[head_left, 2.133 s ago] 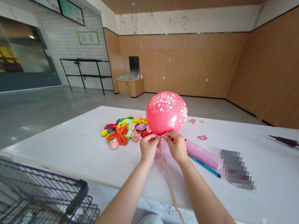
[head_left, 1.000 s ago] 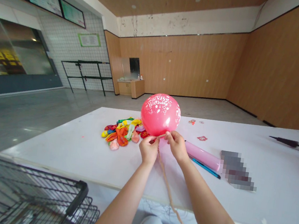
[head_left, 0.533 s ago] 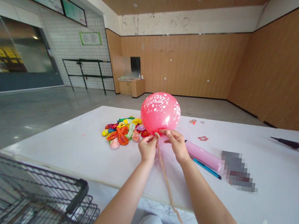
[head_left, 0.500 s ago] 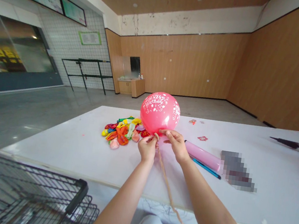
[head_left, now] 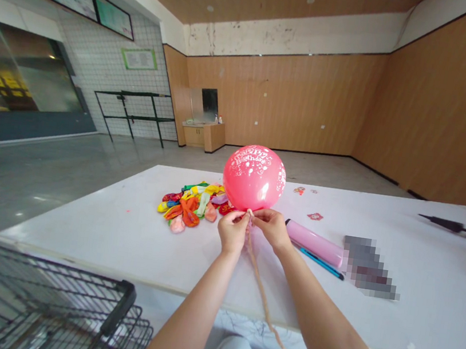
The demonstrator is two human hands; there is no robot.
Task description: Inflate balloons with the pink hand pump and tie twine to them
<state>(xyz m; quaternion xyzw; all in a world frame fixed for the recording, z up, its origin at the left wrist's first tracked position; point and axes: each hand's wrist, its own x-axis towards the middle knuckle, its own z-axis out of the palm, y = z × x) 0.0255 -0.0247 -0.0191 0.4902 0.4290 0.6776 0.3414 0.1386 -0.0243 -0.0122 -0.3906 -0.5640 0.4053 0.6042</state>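
A blown-up pink-red balloon (head_left: 254,178) with white birthday print rises just beyond my fingertips, its neck end pointing down at me. My left hand (head_left: 232,232) is closed in a pinch on a tan string (head_left: 259,282) at the base of the balloon. From the other side my right hand (head_left: 271,228) pinches at the same spot, fingertips meeting those of the left. Which bit of string or balloon neck each hand grips is partly hidden by the fingers. The string trails down over the table edge toward my lap.
Left of my hands on the white table (head_left: 91,224) lies a pile of uninflated balloons (head_left: 192,203). To the right are a pink cylinder (head_left: 316,244), a blue pen (head_left: 322,263), a blurred flat object (head_left: 369,267), small stickers (head_left: 315,216) and a pump (head_left: 463,229). A wire cart (head_left: 68,296) stands front left.
My right hand has come down and in to meet the left at the balloon's base; its raised index finger is now closed in. The balloon has shifted slightly right.
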